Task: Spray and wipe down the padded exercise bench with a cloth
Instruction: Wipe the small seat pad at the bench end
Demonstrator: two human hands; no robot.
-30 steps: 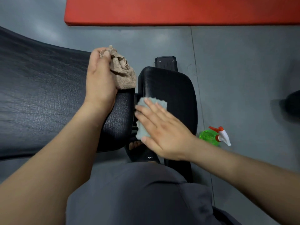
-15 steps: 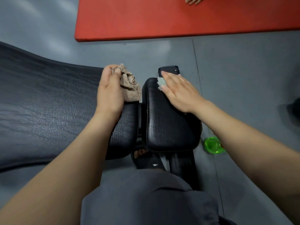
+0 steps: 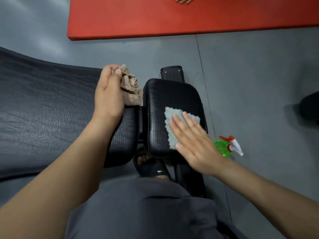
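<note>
The black padded bench has a long back pad (image 3: 43,107) stretching left and a small seat pad (image 3: 169,100) in the middle. My right hand (image 3: 195,142) lies flat with straight fingers on a grey-green cloth (image 3: 172,125), pressing it onto the near right part of the seat pad. My left hand (image 3: 108,95) rests at the right end of the back pad and grips a crumpled brown cloth (image 3: 132,88). A green spray bottle (image 3: 224,147) with a white and orange trigger lies on the floor right of the seat.
A red mat (image 3: 172,16) covers the floor at the top, with another person's fingers (image 3: 183,0) at its far edge. My foot in a black sandal (image 3: 151,166) stands under the seat beside the bench frame (image 3: 188,176). Grey floor surrounds the bench. A dark object (image 3: 309,107) sits at far right.
My right hand has slid the grey-green cloth from the far edge of the seat pad back toward me and to the right. My left hand has stayed put with the brown cloth.
</note>
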